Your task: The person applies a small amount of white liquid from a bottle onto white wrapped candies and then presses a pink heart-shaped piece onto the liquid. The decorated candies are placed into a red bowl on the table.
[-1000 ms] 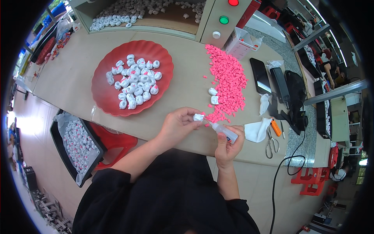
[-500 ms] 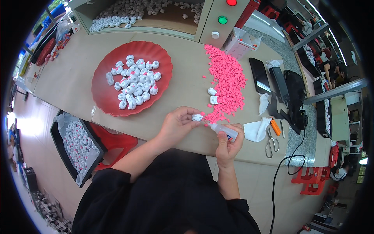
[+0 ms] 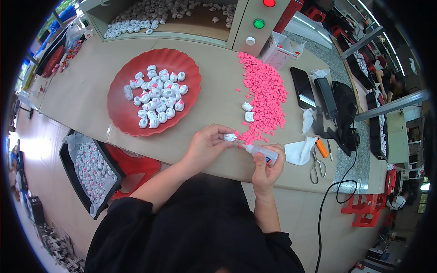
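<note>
Between the fingertips of my left hand (image 3: 207, 144) is a small white figure piece (image 3: 229, 137) with a bit of pink on it. My right hand (image 3: 268, 168) grips a small clear glue bottle (image 3: 263, 154), tilted so that its thin nozzle points at the white piece. Whether the tip touches it I cannot tell. Just beyond my hands spreads a heap of small pink pieces (image 3: 266, 98). Two white pieces (image 3: 248, 116) sit at its left edge. On the left, a red scalloped plate (image 3: 123, 111) holds many white pieces with pink parts.
Right of my hands lie a white cloth (image 3: 298, 154), scissors (image 3: 317, 169), an orange cutter (image 3: 322, 148) and a dark phone (image 3: 302, 87). A black tray (image 3: 66, 152) of finished-looking pieces rests on a red stool (image 3: 134, 166). Behind stands a cabinet (image 3: 182, 38) with white pieces inside.
My hands, the white piece and the glue bottle hold almost the same position. In the background at the right, another person has shifted slightly.
</note>
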A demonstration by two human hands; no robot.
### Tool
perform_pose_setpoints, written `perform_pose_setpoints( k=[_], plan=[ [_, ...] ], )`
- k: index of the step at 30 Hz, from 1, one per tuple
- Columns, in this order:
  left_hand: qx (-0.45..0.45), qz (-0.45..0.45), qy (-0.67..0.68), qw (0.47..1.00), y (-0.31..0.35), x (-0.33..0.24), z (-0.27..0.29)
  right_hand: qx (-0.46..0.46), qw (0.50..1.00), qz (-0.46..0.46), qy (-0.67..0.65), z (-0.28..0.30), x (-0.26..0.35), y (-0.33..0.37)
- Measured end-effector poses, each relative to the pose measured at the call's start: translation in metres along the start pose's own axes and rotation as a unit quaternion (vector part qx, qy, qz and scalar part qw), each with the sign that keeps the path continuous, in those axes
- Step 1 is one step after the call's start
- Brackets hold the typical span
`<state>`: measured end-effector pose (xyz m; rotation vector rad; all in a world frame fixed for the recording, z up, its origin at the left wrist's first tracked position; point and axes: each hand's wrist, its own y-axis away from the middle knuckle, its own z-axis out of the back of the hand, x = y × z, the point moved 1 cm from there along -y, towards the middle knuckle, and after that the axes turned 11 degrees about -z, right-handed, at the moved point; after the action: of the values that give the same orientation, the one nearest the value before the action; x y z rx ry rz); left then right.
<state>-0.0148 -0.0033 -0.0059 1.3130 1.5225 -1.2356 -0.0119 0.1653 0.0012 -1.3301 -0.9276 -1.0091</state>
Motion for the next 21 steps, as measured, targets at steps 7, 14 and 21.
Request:
perform_pose_setpoints(
  k=[7, 14, 21],
  plan=[
    [0.008, 0.031, 0.008, 0.999, 0.0, -0.004, 0.001, -0.016, 0.957, -0.114, -0.266, 0.011, -0.001, -0.005],
    [0.008, 0.029, 0.009, 1.0, -0.001, -0.006, -0.001, -0.103, 0.952, -0.196, -0.212, 0.05, 0.008, -0.02],
    [0.009, 0.033, 0.005, 0.999, -0.001, -0.005, 0.0, -0.083, 0.97, -0.214, 0.084, 0.067, 0.021, -0.028]
  ],
)
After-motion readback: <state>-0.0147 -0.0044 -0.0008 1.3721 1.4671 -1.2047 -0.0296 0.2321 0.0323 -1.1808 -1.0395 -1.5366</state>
